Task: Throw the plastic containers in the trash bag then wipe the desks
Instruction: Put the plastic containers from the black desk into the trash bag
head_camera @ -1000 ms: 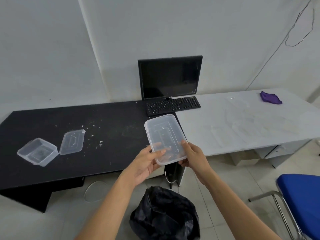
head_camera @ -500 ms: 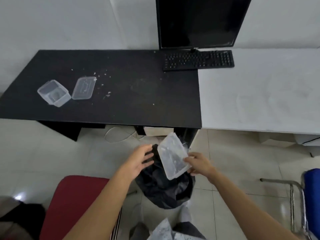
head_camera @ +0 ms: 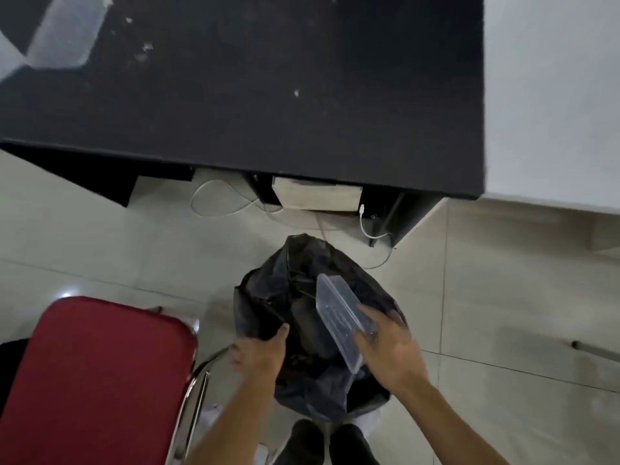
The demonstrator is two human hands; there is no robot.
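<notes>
A black trash bag [head_camera: 278,286] stands on the floor in front of the black desk [head_camera: 268,95]. My right hand [head_camera: 389,354] holds a clear plastic container [head_camera: 339,317] tilted on edge over the bag's mouth. My left hand [head_camera: 261,354] grips the near rim of the bag. A clear plastic lid [head_camera: 63,31] lies on the black desk at the top left, among scattered crumbs [head_camera: 144,52]. The white desk [head_camera: 553,95] adjoins the black one on the right.
A red chair [head_camera: 90,387] with a metal frame stands close at the lower left. A computer case [head_camera: 315,196] and white cables [head_camera: 221,203] sit under the black desk. My shoes [head_camera: 322,444] are just behind the bag. Tiled floor lies to the right.
My view has dropped towards the floor and moved closer. My right hand lowered the container to the bag's mouth, and my left hand came down onto the bag's rim.
</notes>
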